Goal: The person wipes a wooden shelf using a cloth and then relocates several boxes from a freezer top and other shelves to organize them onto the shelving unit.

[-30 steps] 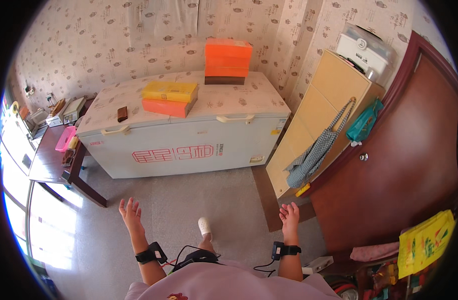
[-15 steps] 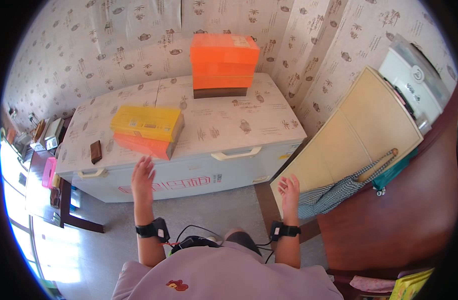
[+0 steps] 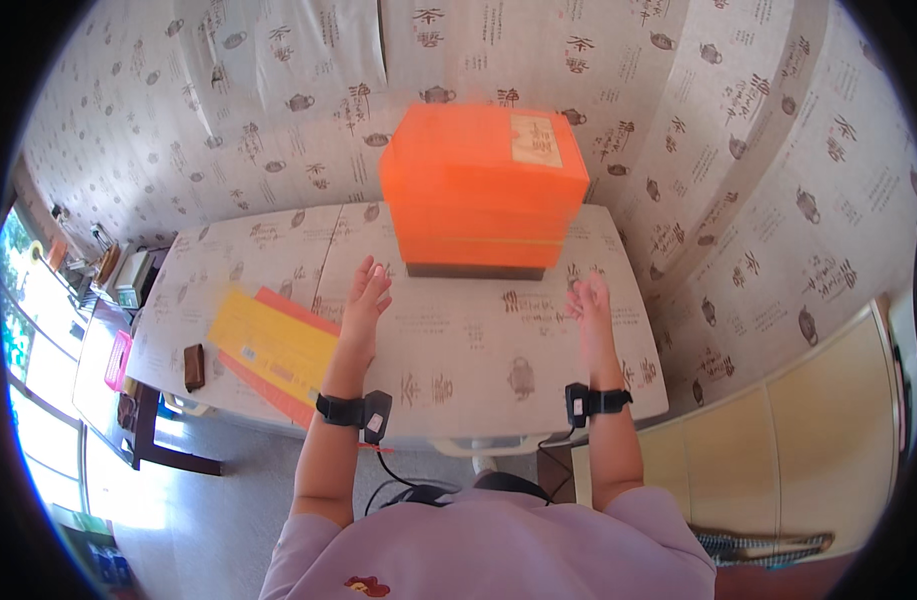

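A tall stack of orange boxes (image 3: 478, 200) with a dark base stands at the back of a chest freezer top covered in patterned paper (image 3: 458, 350). My left hand (image 3: 361, 305) is raised with fingers apart, just in front of the stack's left side. On the other side my right hand (image 3: 590, 308) is raised near its lower right corner, fingers loosely curled and holding nothing. Neither hand appears to touch the boxes. Beside my left forearm lie a flat yellow box (image 3: 278, 345) and an orange box under it, partly hidden by the arm.
A small brown block-like object (image 3: 195, 367) rests near the freezer's left end. Farther left is a dark-legged table (image 3: 148, 430) with a pink basket (image 3: 118, 360). To the right stands a cream cabinet (image 3: 778, 430). Black straps with cables circle both wrists.
Both hands have moved forward over the freezer top, toward the orange stack. My view has come closer, so the stack looks larger. The yellow and orange boxes now appear lower, beside my left arm.
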Tool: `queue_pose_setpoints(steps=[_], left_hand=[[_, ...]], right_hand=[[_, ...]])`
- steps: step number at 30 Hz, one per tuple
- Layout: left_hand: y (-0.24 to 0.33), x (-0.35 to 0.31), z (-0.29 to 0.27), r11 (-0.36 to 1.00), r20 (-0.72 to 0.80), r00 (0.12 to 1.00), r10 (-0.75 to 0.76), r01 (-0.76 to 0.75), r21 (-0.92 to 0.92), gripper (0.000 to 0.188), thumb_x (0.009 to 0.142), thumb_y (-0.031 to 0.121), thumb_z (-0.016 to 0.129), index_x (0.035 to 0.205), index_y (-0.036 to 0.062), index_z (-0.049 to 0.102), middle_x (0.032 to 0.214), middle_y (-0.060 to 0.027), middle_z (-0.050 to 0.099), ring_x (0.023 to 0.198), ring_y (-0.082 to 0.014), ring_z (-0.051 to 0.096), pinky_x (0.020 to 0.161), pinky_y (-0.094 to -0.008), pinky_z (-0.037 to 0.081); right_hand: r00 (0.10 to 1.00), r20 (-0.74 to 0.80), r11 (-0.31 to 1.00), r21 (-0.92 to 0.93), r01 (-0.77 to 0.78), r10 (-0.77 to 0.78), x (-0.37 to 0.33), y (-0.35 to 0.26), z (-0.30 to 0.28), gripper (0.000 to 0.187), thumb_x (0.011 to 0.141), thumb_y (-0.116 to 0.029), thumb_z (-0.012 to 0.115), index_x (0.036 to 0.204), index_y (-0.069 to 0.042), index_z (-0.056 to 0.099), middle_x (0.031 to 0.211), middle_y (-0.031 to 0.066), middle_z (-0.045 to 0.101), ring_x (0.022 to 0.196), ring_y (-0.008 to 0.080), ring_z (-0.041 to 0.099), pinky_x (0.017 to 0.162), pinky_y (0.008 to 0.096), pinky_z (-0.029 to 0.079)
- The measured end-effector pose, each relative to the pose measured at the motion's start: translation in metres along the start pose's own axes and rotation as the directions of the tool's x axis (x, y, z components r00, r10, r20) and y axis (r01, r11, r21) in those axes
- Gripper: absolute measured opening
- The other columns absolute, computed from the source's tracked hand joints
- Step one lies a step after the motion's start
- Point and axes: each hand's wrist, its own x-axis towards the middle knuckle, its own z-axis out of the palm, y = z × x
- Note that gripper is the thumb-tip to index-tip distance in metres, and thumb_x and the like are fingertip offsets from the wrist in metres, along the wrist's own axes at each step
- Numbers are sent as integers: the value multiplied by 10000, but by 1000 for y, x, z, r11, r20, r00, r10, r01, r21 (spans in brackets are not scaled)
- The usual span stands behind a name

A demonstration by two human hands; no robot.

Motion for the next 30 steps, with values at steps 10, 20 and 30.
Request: queue_pose_setpoints(steps=[10,20,30], left_hand=[[1,115,23,998,-223,973,-57,60,4,866,881,582,535,1507,104,174,1535,-133,233,1367,-301,302,1069,-457,266],[25,168,7,981,0,999,38,-38,189,822,917,682,317,1487,90,269,1538,-115,268,1436,-272,162,1132,-490,99],[-24,211,15,999,133,990,49,-49,-5,768,952,643,300,1423,42,382,1412,-81,451,1302,-180,397,1091,-339,263]], right_hand=[[935,148,947,-66,-315,321,193,-103,53,772,778,-695,582,1347,-202,409,1252,68,477,1053,288,518,812,476,410],[935,-89,935,-52,-349,344,157,-92,24,682,740,-721,588,1166,-189,568,976,-12,541,723,115,456,560,258,288],[963,-7,874,-418,-249,271,173,-102,-6,838,831,-790,326,1297,-117,503,1095,46,610,852,148,552,742,303,396]])
